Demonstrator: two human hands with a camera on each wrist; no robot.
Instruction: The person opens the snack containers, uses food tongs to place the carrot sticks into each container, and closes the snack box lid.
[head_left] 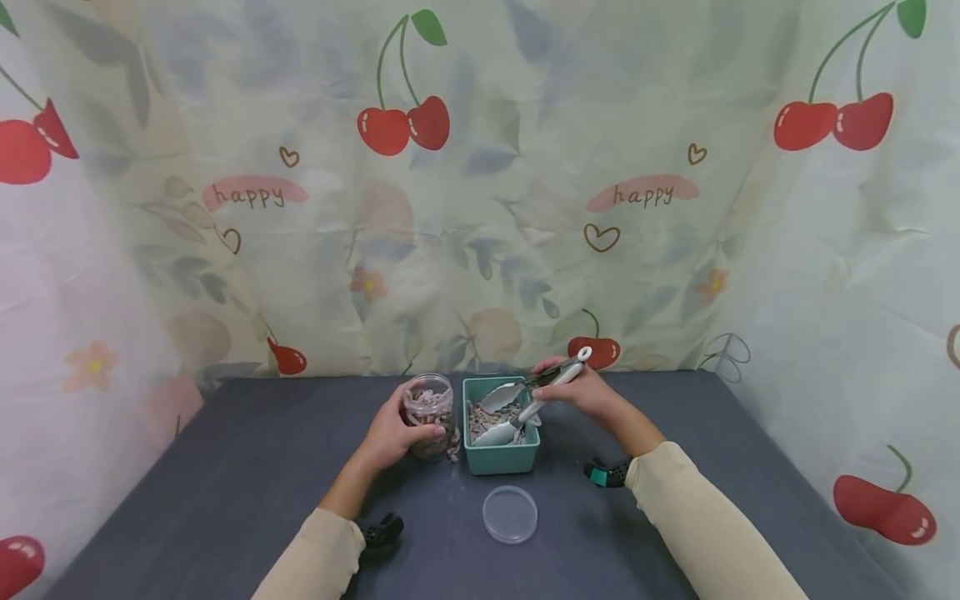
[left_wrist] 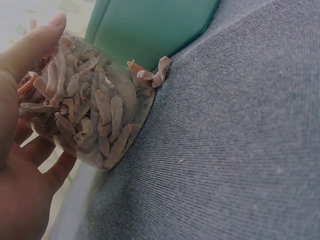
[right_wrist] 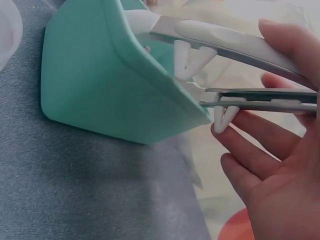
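My left hand (head_left: 388, 429) grips a clear jar (head_left: 431, 400) standing on the table, thumb on the near side. Wrinkled brownish strips (left_wrist: 95, 100) fill much of it in the left wrist view. A couple of loose pieces (left_wrist: 159, 74) lie between the jar's base and a teal box (head_left: 501, 460). With my right hand (head_left: 588, 392) I hold white-and-metal tongs (head_left: 531, 412) by their handles. Their two arms stand apart, and the spoon-like tips reach down into the box among more strips (head_left: 480, 419). In the right wrist view the tongs cross the box's rim.
A round clear lid (head_left: 510, 515) lies flat on the dark cloth-covered table (head_left: 285, 483), in front of the box. Behind the table and at both sides hangs a patterned curtain (head_left: 480, 208). Each wrist wears a black device, one (head_left: 607, 473) near the right sleeve.
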